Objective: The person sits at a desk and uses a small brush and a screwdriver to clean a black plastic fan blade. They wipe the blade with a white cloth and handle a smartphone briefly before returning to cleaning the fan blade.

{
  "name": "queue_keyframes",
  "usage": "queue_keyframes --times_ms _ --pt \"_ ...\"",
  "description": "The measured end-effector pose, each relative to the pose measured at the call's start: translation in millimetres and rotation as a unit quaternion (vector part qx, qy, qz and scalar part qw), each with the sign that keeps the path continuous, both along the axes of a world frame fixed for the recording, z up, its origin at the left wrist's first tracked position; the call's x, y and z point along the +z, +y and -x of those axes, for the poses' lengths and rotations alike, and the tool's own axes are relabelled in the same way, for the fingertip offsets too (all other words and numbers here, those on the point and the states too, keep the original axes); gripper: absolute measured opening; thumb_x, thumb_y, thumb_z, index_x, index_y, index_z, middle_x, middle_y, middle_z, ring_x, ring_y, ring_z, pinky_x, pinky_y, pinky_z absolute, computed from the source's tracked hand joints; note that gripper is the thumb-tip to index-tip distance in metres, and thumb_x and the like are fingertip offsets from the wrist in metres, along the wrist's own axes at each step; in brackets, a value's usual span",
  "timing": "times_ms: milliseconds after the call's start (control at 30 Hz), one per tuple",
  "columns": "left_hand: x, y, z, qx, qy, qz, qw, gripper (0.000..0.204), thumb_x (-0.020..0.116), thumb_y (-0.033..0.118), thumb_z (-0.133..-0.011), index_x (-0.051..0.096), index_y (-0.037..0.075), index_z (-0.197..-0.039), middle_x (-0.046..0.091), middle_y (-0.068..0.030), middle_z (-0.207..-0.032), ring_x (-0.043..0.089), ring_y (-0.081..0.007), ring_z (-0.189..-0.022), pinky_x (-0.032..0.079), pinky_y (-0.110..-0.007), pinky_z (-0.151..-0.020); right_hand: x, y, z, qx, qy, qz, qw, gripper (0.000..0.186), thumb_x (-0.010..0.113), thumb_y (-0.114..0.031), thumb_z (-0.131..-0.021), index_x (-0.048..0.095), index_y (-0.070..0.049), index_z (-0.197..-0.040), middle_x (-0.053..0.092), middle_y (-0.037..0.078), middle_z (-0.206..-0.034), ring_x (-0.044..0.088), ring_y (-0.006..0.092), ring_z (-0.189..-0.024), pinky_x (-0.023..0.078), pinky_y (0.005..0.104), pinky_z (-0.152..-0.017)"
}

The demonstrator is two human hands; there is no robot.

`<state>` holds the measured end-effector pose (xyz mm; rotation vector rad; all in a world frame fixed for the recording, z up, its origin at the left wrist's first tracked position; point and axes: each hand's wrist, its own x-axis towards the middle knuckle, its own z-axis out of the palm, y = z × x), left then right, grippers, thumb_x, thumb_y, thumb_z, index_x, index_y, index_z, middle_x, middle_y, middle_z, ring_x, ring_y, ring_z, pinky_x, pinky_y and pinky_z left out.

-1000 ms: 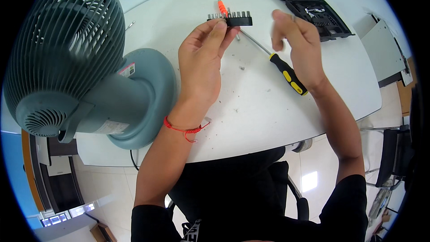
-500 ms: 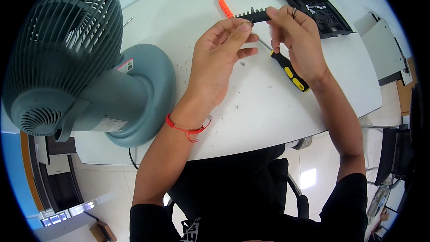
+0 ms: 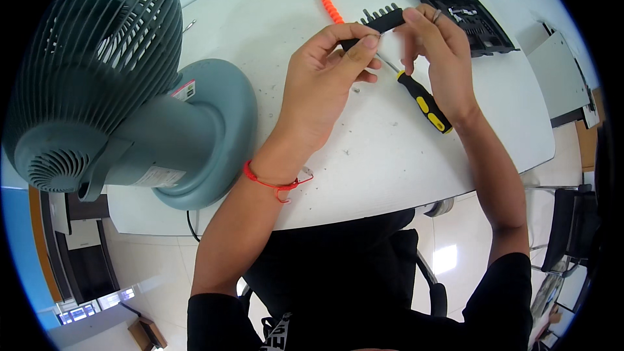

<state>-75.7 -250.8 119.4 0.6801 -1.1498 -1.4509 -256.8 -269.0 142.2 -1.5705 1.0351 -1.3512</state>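
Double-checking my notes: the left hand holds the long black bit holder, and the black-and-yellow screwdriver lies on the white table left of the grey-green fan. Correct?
Wrong side: the head view shows the black-and-yellow screwdriver right of the grey-green fan, not left. It does lie on the white table, and the left hand holds the long black bit holder.

A white desk (image 3: 390, 169) spans the centre; below, glossy floor (image 3: 156, 253) shows a bright patch (image 3: 445, 259); a black chair (image 3: 569, 227) stands far right, a blue panel (image 3: 40, 247) lower left.

One holder (image 3: 390, 21), maybe six bits (image 3: 382, 12), one screwdriver (image 3: 424, 102), one fan (image 3: 153, 143)
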Motion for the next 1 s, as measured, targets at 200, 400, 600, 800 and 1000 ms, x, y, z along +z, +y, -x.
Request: queue_keyframes --times_ms 200,400,600,800,1000 --pt "3 2 1 0.122 -0.071 0.100 0.985 0.020 0.071 0.017 -0.094 0.068 0.004 -0.109 0.067 -0.0059 -0.105 0.064 -0.0123 -0.085 0.053 -0.027 -0.070 -7 4 -5 0.005 0.052 0.094 0.994 0.019 0.070 -0.019 -0.094 0.066 -0.001 -0.091 0.062 -0.002 -0.079 0.054 0.0045 -0.072 0.045 0.0210 -0.066" --pt "0 1 6 0.238 -0.139 0.250 0.928 0.009 0.071 0.007 -0.091 0.070 0.004 -0.099 0.059 -0.0072 -0.106 0.067 -0.0129 -0.079 0.055 -0.024 -0.064 -13 6 -15 0.111 -0.099 0.076 0.986 0.019 0.070 -0.010 -0.095 0.068 0.002 -0.109 0.071 0.006 -0.101 0.064 0.0118 -0.089 0.052 0.0267 -0.084" --pt "2 3 7 0.234 -0.135 0.267 0.925 0.009 0.069 0.003 -0.091 0.069 0.001 -0.100 0.058 -0.0080 -0.106 0.070 -0.0156 -0.082 0.060 -0.026 -0.065 -11 10 -12 0.088 -0.056 0.119 0.987 0.021 0.068 -0.005 -0.094 0.067 0.004 -0.113 0.071 0.008 -0.104 0.065 0.0133 -0.095 0.052 0.0275 -0.088" --pt "1 2 3 0.194 -0.129 0.252 0.939 0.016 0.067 0.005 -0.095 0.067 -0.002 -0.109 0.059 -0.0085 -0.111 0.068 -0.0152 -0.091 0.063 -0.028 -0.074 -13 5 -10 0.094 -0.067 0.127 0.985 0.015 0.064 -0.002 -0.095 0.065 0.005 -0.109 0.071 0.011 -0.105 0.067 0.0151 -0.096 0.052 0.0276 -0.088" --pt "-1 -7 -3 0.140 -0.050 0.087 0.985 0.022 0.058 0.010 -0.101 0.063 -0.004 -0.118 0.064 -0.0117 -0.106 0.067 -0.0167 -0.093 0.060 -0.031 -0.086 -11 -9 6 0.105 -0.093 0.124 0.982 0.012 0.055 -0.007 -0.100 0.060 0.001 -0.108 0.070 0.013 -0.106 0.068 0.0169 -0.097 0.051 0.0291 -0.089"
